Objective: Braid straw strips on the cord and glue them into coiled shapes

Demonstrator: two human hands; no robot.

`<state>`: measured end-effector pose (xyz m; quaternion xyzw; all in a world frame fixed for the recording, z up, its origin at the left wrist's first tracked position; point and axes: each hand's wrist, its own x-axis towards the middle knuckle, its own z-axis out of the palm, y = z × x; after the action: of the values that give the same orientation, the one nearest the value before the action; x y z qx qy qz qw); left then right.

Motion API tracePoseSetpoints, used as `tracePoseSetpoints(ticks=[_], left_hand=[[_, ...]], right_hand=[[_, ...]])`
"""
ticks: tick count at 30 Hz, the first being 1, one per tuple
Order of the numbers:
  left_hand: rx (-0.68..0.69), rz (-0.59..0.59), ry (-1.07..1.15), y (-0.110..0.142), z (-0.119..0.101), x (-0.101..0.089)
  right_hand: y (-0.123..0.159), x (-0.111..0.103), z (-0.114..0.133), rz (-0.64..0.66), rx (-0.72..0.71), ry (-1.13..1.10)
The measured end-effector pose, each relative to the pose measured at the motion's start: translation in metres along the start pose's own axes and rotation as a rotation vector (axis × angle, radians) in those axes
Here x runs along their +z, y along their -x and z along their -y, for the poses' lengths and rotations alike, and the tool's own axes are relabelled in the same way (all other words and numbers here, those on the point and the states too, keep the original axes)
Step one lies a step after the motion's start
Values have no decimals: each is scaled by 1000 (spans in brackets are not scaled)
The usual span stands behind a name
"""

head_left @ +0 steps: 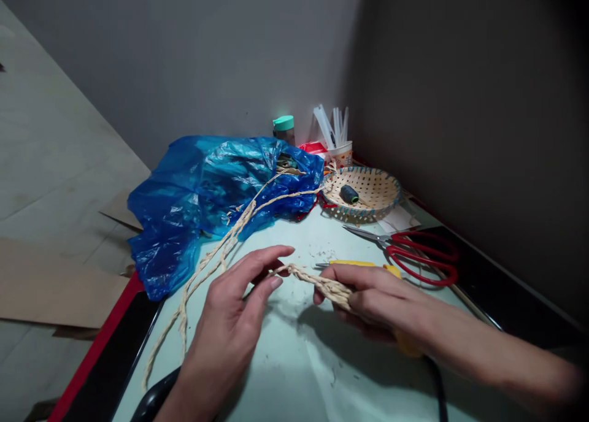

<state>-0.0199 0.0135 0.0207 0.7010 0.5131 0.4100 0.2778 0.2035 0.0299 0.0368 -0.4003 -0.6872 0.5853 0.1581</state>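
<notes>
My right hand (368,293) grips a bundle of braided straw-coloured cord (335,290), its fingers wrapped round the thick part. The cord narrows leftward to a thin end that runs to my left hand (243,293). There the strand passes between the thumb and the fingers behind it, while the forefinger stretches out above. My left palm is hidden. Longer twisted cords (230,238) trail beyond my left hand, from a blue plastic bag (184,183) down the table's left side. A yellow tool (352,264) with a pointed metal tip lies just behind my right hand.
Red-handled scissors (421,256) lie to the right. Behind them a woven basket (384,192) holds a dark thread spool (350,194). A paper cup (341,154) with translucent sticks and a green-lidded bottle (284,127) stand by the wall. A dark cable (436,388) runs below my right forearm.
</notes>
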Motion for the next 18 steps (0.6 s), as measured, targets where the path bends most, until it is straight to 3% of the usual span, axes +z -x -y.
tracePoseSetpoints(ticks=[3, 5, 10, 18], left_hand=[[147, 109, -78, 1, -2, -6], [166, 154, -108, 0, -5, -7], [128, 128, -202, -3, -11, -3], [262, 112, -231, -1, -8, 2]], right_hand=[[-1, -7, -1, 92, 58, -127], [-3, -9, -3, 109, 73, -153], [-7, -9, -9, 178, 135, -239], [-3, -11, -4, 210, 109, -128]])
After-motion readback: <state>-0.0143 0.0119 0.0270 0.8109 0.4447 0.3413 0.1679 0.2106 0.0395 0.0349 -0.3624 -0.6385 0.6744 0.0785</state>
